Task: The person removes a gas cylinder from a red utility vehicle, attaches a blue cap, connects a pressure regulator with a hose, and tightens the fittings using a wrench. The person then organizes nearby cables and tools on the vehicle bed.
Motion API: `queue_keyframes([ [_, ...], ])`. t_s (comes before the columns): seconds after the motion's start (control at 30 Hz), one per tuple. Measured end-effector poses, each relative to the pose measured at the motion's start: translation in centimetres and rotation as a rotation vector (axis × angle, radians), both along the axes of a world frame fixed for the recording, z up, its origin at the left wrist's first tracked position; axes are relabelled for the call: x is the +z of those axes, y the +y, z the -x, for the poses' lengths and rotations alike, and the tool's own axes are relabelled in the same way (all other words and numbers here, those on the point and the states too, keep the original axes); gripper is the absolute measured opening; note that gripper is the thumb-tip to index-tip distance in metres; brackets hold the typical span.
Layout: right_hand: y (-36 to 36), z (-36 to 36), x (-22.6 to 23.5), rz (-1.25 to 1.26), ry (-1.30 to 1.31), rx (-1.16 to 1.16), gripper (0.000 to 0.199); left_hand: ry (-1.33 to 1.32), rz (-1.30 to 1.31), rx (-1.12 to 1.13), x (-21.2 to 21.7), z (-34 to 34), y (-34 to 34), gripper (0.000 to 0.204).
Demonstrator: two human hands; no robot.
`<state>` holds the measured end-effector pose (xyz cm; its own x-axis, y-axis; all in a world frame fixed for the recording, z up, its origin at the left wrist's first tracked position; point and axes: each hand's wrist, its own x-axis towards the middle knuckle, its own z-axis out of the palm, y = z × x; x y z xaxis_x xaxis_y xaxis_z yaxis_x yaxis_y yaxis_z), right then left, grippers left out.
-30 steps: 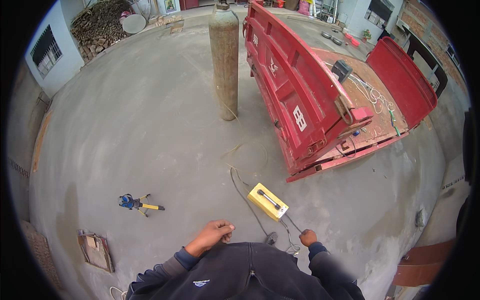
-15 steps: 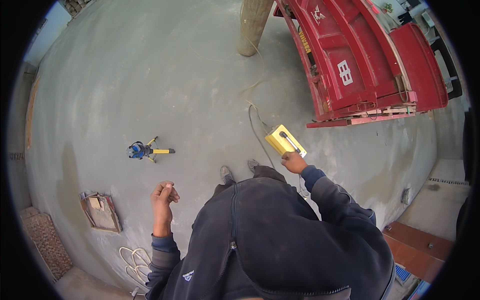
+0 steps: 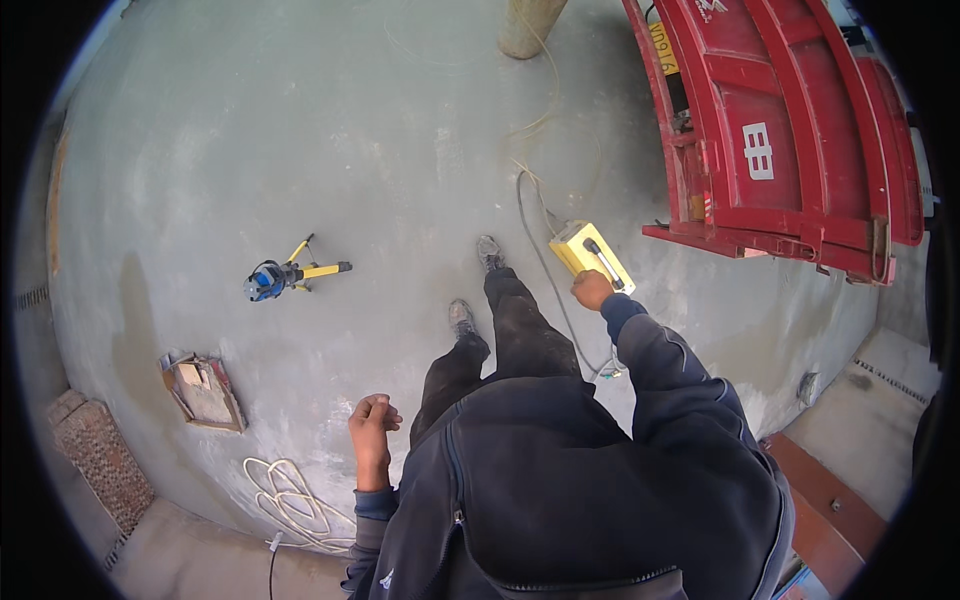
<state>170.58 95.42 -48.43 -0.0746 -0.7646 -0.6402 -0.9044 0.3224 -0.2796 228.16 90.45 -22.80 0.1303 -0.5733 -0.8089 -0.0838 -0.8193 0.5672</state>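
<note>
Left hand [image 3: 373,428] curls loosely closed; I cannot tell whether the right hand [image 3: 593,290] grips the yellow box [image 3: 574,246]

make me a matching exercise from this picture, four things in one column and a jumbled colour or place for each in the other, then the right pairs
Things
1. box
2. tripod
3. truck
4. cylinder

Descriptions
A. red, at the upper right
B. blue and yellow, left of the shoes
C. tan, cut off by the top edge
D. yellow, with a handle on top

Pairs: 1-D, 2-B, 3-A, 4-C
</note>
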Motion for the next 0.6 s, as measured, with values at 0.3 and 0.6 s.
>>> queue_keyframes([
  [0.3, -12.8, 0.1, -12.7, -0.110, -0.159, -0.391, 0.042, -0.097, -0.317, -0.258, -8.8, 9.3, -6.3, 0.021],
  [0.6, -19.7, 2.5, -21.9, -0.190, -0.320, -0.590, 0.052, -0.104, -0.285, -0.445, -14.4, 21.0, -19.8, 0.019],
])
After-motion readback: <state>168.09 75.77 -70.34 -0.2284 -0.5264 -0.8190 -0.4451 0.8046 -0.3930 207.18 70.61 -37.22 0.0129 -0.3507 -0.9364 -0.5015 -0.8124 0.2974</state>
